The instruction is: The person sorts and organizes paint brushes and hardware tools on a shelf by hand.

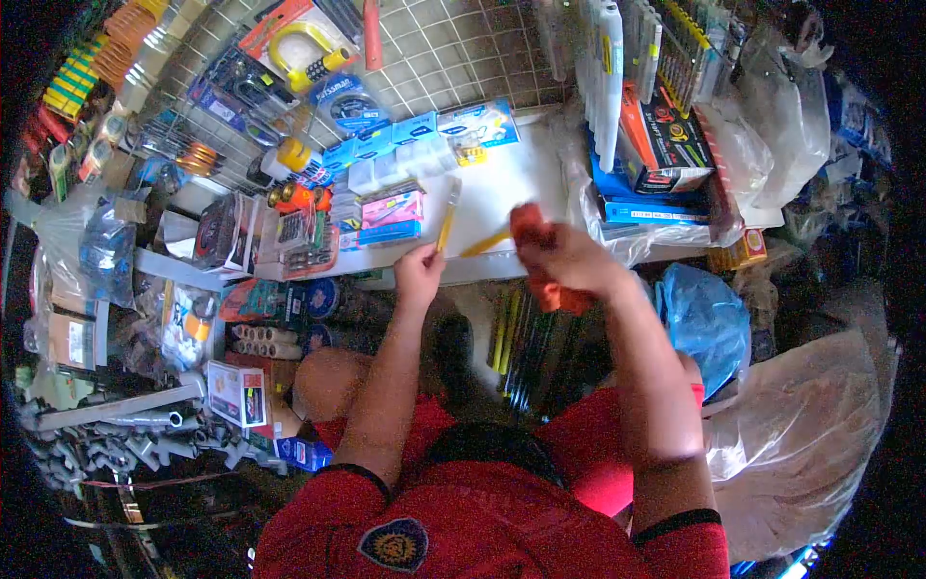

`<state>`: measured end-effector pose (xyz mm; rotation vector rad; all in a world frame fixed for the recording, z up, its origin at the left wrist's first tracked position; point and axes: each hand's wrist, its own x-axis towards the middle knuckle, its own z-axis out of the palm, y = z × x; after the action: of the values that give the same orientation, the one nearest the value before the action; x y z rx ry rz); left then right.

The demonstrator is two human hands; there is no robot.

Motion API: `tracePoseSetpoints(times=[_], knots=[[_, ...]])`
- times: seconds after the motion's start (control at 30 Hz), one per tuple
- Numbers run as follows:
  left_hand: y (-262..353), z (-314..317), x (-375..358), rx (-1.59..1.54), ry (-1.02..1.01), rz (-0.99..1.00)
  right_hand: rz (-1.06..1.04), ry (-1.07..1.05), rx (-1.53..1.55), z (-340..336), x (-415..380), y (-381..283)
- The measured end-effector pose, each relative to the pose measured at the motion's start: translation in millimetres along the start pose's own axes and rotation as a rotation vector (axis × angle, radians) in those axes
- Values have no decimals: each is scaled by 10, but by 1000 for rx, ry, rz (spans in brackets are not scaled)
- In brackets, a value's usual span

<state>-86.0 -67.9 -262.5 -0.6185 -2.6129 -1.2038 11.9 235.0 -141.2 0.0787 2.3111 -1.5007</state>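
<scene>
My left hand (420, 276) pinches a slim yellow-handled tool (448, 224) with a pale, flat upper end, held upright at the front edge of the white shelf. My right hand (577, 259) is closed around a crumpled orange-red cloth (558, 293), and motion blurs both. Between the hands, a second yellow stick-like piece (485, 243) slants over the shelf edge, its right end meeting the cloth in this view. Behind the tool lies the bare white surface of the shelf (492, 193).
Boxed and packaged goods (391, 214) line the shelf's left side. A wire grid (453, 58) with hanging packs rises behind. On the right stand an orange-black box (666, 145) and a blue plastic bag (706, 323). Long rods (526, 347) stand below the shelf, near my knees.
</scene>
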Motion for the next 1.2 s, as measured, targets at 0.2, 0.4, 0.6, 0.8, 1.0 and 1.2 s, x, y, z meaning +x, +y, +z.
tracePoseSetpoints(times=[0.2,0.4,0.6,0.8,1.0,1.2], knots=[[224,-10,-83,-560,99,-527,107,169,-359,540,446,307],[446,-59,-133,24,80,-163,165,180,-406,584,716,203],[447,-13,-83,198,28,49,147,226,-311,752,990,32],[261,73,-34,223,-29,57,103,274,-289,967,1119,-182],[175,7,16,195,-61,73,43,360,-180,1096,1410,-63],[253,-110,-13,45,-130,39,-64,359,-103,1067,1503,3]])
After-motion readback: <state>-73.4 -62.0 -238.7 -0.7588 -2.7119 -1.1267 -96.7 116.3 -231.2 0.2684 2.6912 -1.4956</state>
